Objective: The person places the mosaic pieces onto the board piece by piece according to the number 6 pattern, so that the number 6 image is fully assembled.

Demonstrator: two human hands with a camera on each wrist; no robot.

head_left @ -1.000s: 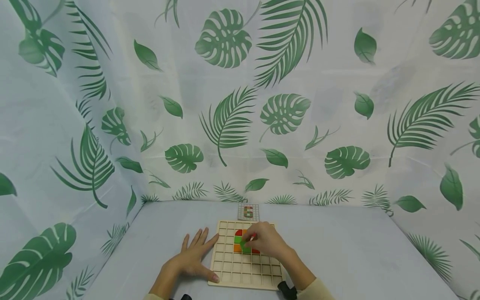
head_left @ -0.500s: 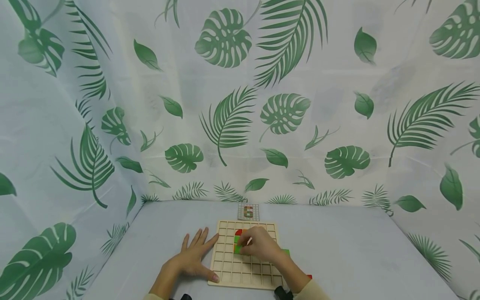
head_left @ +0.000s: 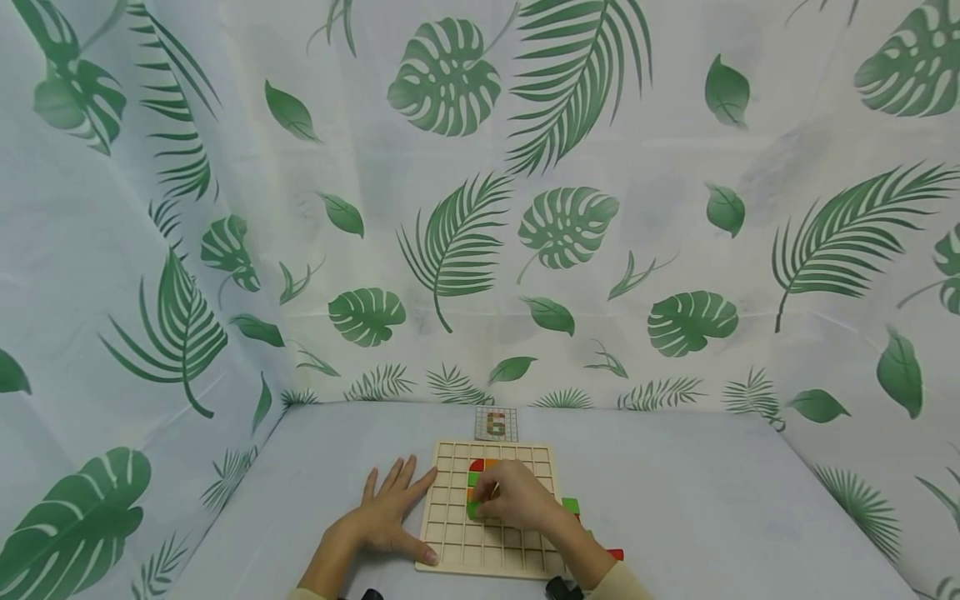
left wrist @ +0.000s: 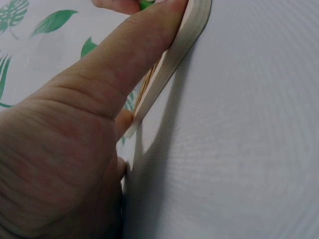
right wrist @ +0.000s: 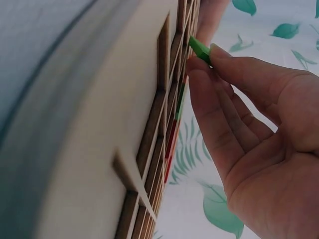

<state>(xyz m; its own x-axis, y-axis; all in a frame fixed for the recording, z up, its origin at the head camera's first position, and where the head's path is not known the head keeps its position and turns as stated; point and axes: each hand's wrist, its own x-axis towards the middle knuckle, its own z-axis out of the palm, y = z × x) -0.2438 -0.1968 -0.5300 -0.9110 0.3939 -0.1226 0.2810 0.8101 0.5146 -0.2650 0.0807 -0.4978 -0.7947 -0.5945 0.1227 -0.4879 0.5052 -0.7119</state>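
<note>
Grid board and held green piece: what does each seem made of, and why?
The board looks like pale, matte wood: fine grain-like lines run along its edge in the left wrist view. The green piece could be smooth painted wood or plastic: its visible faces show only plain green.

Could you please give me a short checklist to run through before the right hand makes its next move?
1. Green piece held by right hand: ok, pinched.
2. Green piece seated flat in the grid: not ok, it is tilted.
3. Wooden board braced: ok, left hand touches its left side.
4. Pattern card in view: ok, just beyond the wooden board.
5. Placed pieces match the pattern card: cannot tell, the right hand covers some.
</note>
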